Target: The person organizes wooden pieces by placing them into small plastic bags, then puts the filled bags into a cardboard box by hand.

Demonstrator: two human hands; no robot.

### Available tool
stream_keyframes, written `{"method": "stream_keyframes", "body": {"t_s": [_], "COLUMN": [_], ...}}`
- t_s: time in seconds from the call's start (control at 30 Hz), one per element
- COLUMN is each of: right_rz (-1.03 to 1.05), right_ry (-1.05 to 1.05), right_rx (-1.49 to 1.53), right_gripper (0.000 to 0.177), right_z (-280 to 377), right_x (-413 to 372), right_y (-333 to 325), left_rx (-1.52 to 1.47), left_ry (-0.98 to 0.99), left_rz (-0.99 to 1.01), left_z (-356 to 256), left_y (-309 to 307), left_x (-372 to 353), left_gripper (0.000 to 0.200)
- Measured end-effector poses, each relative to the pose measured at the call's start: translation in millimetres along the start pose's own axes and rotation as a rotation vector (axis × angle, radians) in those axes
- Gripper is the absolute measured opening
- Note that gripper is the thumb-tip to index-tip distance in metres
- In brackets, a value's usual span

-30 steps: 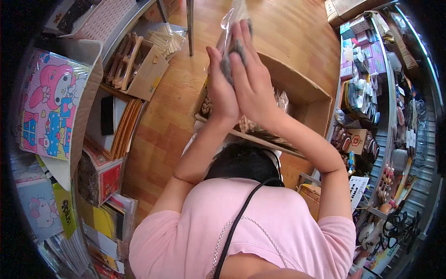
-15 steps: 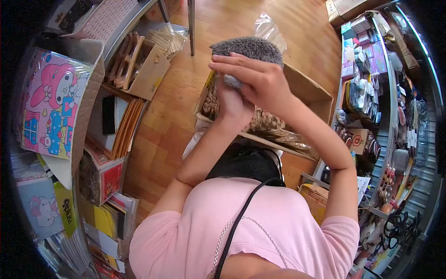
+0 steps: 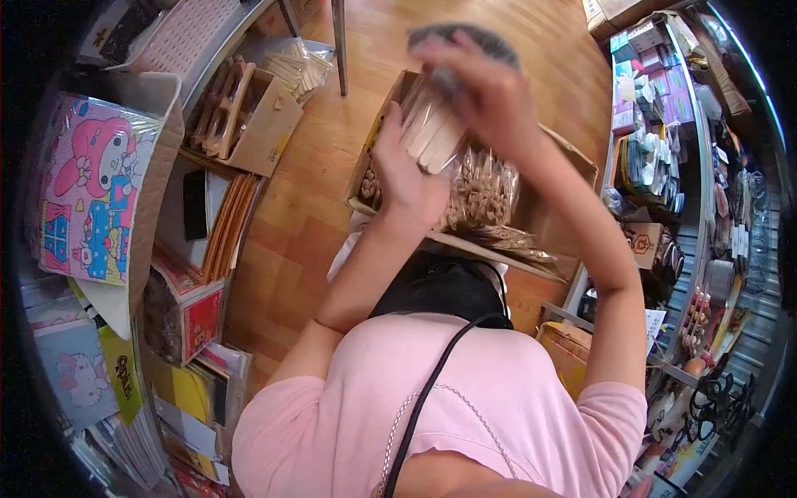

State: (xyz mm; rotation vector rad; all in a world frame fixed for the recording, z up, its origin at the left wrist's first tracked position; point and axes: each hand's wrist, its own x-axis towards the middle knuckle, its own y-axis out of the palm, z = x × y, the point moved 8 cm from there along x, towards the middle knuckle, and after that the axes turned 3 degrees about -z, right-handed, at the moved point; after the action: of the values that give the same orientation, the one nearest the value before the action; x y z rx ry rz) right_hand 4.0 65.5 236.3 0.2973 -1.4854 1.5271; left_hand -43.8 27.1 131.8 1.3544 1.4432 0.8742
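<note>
**Q:** Head view, left hand?
**A:** My left hand (image 3: 405, 178) is at centre frame, closed round the lower end of a clear packet of pale sticks (image 3: 433, 133). The packet tilts up to the right.

**Q:** Right hand?
**A:** My right hand (image 3: 491, 93) is at top centre and motion-blurred. The fingers are curled on a grey fuzzy piece (image 3: 462, 36), held above the packet. I can't tell how tight the grip is.

**Q:** Below them?
**A:** An open cardboard box (image 3: 568, 159) sits on the wooden floor (image 3: 307, 207), with bagged brown wooden bits (image 3: 488, 189) inside, just under my hands.

**Q:** Sides?
**A:** There's a pink cartoon-print pack (image 3: 87, 187) at left and stocked shelves (image 3: 664, 124) along the right edge.
</note>
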Motion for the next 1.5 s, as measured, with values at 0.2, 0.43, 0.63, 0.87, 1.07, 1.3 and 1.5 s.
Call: {"method": "stream_keyframes", "body": {"t_s": [0.2, 0.43, 0.63, 0.87, 1.07, 1.3, 1.5], "right_rz": [0.066, 0.039, 0.095, -0.018, -0.291, -0.149, 0.225], "right_ry": [0.097, 0.167, 0.105, 0.079, 0.216, 1.064, 1.247], "right_rx": [0.025, 0.076, 0.136, 0.065, 0.092, 1.061, 1.819], "right_gripper": [0.033, 0.047, 0.05, 0.051, 0.019, 0.046, 0.092], "right_z": [17.7, -22.2, 33.1, 0.5, -96.8, -107.5, -30.5], "right_x": [-20.2, 3.2, -15.8, 7.5, 14.1, -49.0, -61.8], "right_y": [17.6, 2.9, 19.8, -3.0, -44.1, -31.4, -7.5], "left_rx": [-0.129, -0.015, -0.232, 0.024, 0.013, 0.749, 1.81], "left_ry": [0.092, 0.002, 0.027, 0.032, 0.004, 0.622, 1.134], "left_rz": [-0.16, -0.124, -0.262, -0.209, 0.004, 0.412, 1.157], "left_z": [-4.4, -2.8, -2.8, -15.4, -8.6, -82.5, -51.5], "left_y": [-8.4, 1.7, -10.8, 12.1, 21.7, 48.0, 106.0], "left_x": [4.7, -3.8, -1.5, -12.3, -25.4, -15.7, -66.0], "left_gripper": [0.033, 0.038, 0.039, 0.043, 0.047, 0.073, 0.043]}}
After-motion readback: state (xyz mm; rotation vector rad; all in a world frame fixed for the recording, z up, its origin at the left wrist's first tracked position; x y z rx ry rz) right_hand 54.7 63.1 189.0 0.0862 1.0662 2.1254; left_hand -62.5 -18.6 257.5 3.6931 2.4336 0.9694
